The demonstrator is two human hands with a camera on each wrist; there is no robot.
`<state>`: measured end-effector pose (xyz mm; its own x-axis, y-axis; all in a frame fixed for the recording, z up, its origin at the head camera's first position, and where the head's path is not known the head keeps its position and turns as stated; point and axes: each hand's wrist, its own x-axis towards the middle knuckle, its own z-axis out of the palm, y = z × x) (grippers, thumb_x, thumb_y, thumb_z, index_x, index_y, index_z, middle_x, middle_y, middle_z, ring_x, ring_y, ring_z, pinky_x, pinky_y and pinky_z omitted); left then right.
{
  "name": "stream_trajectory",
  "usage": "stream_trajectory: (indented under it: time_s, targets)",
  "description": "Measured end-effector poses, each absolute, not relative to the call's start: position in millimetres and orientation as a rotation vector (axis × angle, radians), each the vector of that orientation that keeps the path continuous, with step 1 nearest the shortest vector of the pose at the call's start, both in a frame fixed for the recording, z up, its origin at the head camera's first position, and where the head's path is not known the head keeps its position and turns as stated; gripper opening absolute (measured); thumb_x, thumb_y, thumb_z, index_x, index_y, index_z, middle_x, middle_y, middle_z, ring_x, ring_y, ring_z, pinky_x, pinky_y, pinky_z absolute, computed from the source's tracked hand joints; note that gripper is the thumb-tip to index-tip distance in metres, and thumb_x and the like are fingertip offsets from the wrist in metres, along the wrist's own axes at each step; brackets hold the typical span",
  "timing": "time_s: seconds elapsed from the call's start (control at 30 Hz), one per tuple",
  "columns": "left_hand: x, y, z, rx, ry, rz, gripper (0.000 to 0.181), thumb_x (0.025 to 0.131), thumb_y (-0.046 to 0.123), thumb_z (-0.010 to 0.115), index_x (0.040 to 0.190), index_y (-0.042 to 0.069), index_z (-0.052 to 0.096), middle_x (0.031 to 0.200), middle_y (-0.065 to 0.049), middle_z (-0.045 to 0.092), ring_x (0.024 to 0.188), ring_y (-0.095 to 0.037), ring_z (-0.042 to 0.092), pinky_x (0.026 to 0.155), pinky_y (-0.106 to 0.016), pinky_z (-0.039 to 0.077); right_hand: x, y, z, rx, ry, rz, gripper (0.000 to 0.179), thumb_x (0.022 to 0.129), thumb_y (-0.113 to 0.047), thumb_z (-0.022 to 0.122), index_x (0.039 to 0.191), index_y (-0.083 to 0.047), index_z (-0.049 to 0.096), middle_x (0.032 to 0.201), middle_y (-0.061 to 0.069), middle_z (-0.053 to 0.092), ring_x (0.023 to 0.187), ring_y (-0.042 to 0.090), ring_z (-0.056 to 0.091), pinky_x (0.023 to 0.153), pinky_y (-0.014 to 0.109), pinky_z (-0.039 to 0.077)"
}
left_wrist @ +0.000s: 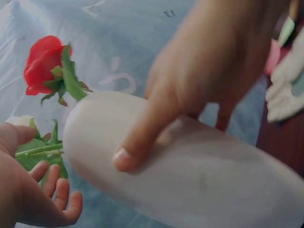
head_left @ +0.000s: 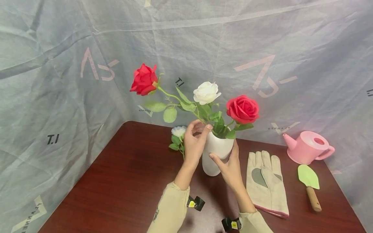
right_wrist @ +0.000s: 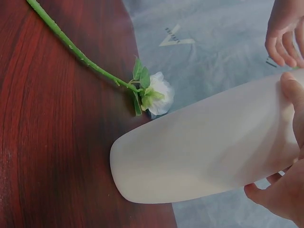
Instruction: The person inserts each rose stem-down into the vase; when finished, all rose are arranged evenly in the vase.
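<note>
A white vase (head_left: 218, 150) holds a red rose (head_left: 243, 109) leaning right and a white rose (head_left: 206, 93) in the middle. My right hand (head_left: 231, 166) grips the vase's side, thumb across its front, as the left wrist view also shows. At the vase's rim my left hand (head_left: 196, 142) pinches the green stem (left_wrist: 40, 150) of another red rose (head_left: 144, 80) between thumb and index finger, the other fingers loosely curled. That rose tilts far to the left, its stem's lower end hidden at the vase mouth.
Another white rose (right_wrist: 160, 95) lies on the dark red wooden table (head_left: 122, 174), behind my left hand. To the right are work gloves (head_left: 266, 184), a pink watering can (head_left: 309, 148) and a green trowel (head_left: 309, 177) with a wooden handle. Grey printed cloth (head_left: 186, 42) hangs behind the table.
</note>
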<state>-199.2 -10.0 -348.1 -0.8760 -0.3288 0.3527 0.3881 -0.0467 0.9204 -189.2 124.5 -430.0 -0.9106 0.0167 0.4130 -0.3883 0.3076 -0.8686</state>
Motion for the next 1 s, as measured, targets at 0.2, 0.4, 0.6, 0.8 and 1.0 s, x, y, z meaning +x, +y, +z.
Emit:
stream_trajectory:
  time_s: [0.2,0.4,0.6,0.8,1.0]
  targets:
    - [-202.0,-13.7,-337.0,-0.062,-1.361,-2.216,0.029,0.084,0.012,0.068,0.109,0.001,0.058,0.094,-0.007,0.063,0.093,-0.021,0.059,0.085,-0.033,0.048,-190.8,125.0,-430.1,0.326,-2.233,1.623,0.102,0.077,-0.027,0.078,0.150,-0.023,0.006,0.148,0.005,0.019,0.129,0.021,0.029,0.103,0.047,0.027]
    - [-207.0,-15.7,-328.1,-0.045,-1.285,-2.157,0.018,0.083,0.013,0.070,0.096,0.000,0.065,0.086,-0.007,0.067,0.086,-0.023,0.062,0.081,-0.033,0.050,-190.9,126.2,-430.4,0.331,-2.232,1.630,0.102,0.077,-0.026,0.078,0.149,-0.023,0.007,0.147,0.005,0.020,0.128,0.021,0.030,0.102,0.047,0.028]
    - [-206.5,-18.9,-327.1,-0.015,-1.249,-2.130,0.021,0.085,0.015,0.069,0.096,-0.003,0.069,0.089,-0.014,0.069,0.088,-0.026,0.065,0.082,-0.035,0.051,-189.8,125.0,-430.0,0.336,-2.233,1.644,0.100,0.078,-0.027,0.077,0.149,-0.024,0.007,0.147,0.004,0.020,0.127,0.021,0.031,0.101,0.047,0.029]
    - [-206.3,-20.1,-322.9,-0.034,-1.248,-2.090,0.021,0.086,0.011,0.067,0.097,-0.007,0.067,0.090,-0.017,0.068,0.086,-0.027,0.065,0.080,-0.037,0.052,-189.6,124.7,-429.2,0.342,-2.229,1.632,0.101,0.077,-0.026,0.078,0.149,-0.025,0.007,0.147,0.004,0.020,0.128,0.021,0.031,0.102,0.047,0.028]
    - [-198.9,-17.9,-317.6,-0.040,-1.363,-1.975,0.020,0.088,0.006,0.064,0.103,-0.008,0.064,0.084,-0.022,0.065,0.071,-0.015,0.063,0.077,-0.042,0.052,-189.6,124.9,-428.6,0.333,-2.239,1.631,0.102,0.077,-0.027,0.077,0.149,-0.025,0.006,0.149,0.002,0.018,0.129,0.020,0.028,0.103,0.047,0.027]
